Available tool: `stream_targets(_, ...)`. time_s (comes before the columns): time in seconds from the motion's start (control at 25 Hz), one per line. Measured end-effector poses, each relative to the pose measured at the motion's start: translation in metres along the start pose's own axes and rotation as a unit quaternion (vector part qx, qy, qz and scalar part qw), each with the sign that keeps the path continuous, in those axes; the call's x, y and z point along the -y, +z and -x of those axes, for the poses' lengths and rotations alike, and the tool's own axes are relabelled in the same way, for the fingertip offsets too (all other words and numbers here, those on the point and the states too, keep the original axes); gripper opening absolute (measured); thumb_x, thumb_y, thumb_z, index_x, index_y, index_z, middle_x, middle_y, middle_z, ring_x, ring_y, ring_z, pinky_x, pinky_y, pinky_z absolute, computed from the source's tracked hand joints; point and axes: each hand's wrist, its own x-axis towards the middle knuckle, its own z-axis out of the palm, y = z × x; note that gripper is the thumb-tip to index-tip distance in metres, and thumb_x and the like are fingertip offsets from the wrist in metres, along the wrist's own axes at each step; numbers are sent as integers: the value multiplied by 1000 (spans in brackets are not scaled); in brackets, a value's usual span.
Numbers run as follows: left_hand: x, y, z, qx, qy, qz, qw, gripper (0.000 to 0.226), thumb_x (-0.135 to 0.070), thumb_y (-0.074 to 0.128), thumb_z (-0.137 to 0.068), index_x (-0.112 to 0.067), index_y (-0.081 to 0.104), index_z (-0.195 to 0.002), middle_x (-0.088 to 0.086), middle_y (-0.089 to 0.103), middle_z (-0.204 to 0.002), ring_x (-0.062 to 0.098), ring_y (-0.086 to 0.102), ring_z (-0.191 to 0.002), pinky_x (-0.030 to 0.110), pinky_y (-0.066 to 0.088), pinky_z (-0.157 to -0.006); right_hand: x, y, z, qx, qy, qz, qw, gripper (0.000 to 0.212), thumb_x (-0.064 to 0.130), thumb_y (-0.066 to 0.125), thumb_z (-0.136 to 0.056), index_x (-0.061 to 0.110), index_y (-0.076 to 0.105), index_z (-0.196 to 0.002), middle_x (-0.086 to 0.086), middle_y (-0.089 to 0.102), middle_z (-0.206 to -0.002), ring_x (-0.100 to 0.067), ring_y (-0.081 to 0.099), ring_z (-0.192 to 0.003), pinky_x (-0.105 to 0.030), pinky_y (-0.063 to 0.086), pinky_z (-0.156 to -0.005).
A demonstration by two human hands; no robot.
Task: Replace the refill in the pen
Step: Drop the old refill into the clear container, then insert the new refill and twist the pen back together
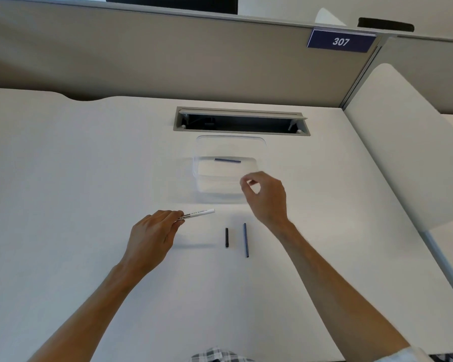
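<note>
My left hand (152,232) grips a white pen barrel (200,213) with black print, pointing right just above the desk. My right hand (266,197) hovers over the near right corner of a clear plastic box (262,142), thumb and forefinger curled close together with nothing seen between them. A blue refill (227,160) lies inside the box. On the desk between my hands lie a short black pen part (227,237) and, to its right, a second blue refill (245,240).
The white desk (63,165) has an open cable slot (241,122) behind the box. A beige partition with a sign reading 307 (341,41) runs along the back. A white side panel (408,142) stands at the right.
</note>
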Motion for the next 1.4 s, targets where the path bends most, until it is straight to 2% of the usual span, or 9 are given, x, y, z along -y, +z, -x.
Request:
stream_targets(0.2,-3,-1,7,3,6,-3,1000,34,-32,42,-92,-13,69,-98,-2,70,-80,24,62,-60,27,43,-50,-15,3,51,42,32,2,999,6,21,67,-88,20,73,-87,10,74,-94,-7,66,-79,-24,50,-72)
stream_targets(0.48,-8,0,11,6,2,0,1000,33,-32,42,-92,-14,69,-96,-3,69,-76,23,61,-59,27,42,-50,-24,10,87,65,32,13,997,6,20,70,-85,21,72,-91,11,72,-97,-10,67,-84,-33,52,-80)
stream_targets(0.56,-21,-3,24,5,-1,-4,1000,34,-34,41,-91,-15,69,-97,-3,69,-76,23,61,-59,27,43,-49,-23,10,105,82,5,26,996,8,21,69,-84,21,72,-92,10,72,-100,-12,68,-90,-34,48,-84)
stream_targets(0.68,-23,-1,31,13,-16,1,1000,35,-35,40,-91,-17,69,-97,-5,68,-74,22,61,-58,28,43,-48,-19,23,111,105,-4,51,993,13,27,65,-86,21,71,-95,11,70,-106,-10,64,-99,-25,33,-87)
stream_targets(0.88,-25,-2,36,18,-19,-1,1000,32,-34,42,-91,-18,69,-96,-6,67,-72,22,60,-57,29,41,-47,-14,29,113,74,24,89,993,19,31,64,-87,19,71,-100,7,70,-109,-16,64,-100,-32,36,-93)
stream_targets(1.08,-26,-4,40,25,-29,-6,999,18,-25,56,-87,-17,69,-96,-4,67,-72,22,59,-55,30,43,-46,-22,21,118,42,78,130,988,25,29,66,-86,18,71,-108,3,71,-111,-22,67,-99,-38,38,-91)
stream_targets(1.28,-28,-2,40,26,-22,-3,999,21,-29,51,-90,-18,68,-96,-6,67,-74,22,60,-57,30,44,-47,-25,18,126,58,105,150,981,25,34,64,-87,20,72,-106,4,72,-106,-21,66,-96,-38,36,-93)
stream_targets(1.4,-27,-1,38,27,-14,-6,1000,31,-35,43,-91,-19,68,-97,-7,67,-74,21,60,-58,28,42,-47,-24,17,124,56,116,173,976,21,34,59,-91,21,74,-98,5,72,-97,-20,66,-89,-36,36,-88)
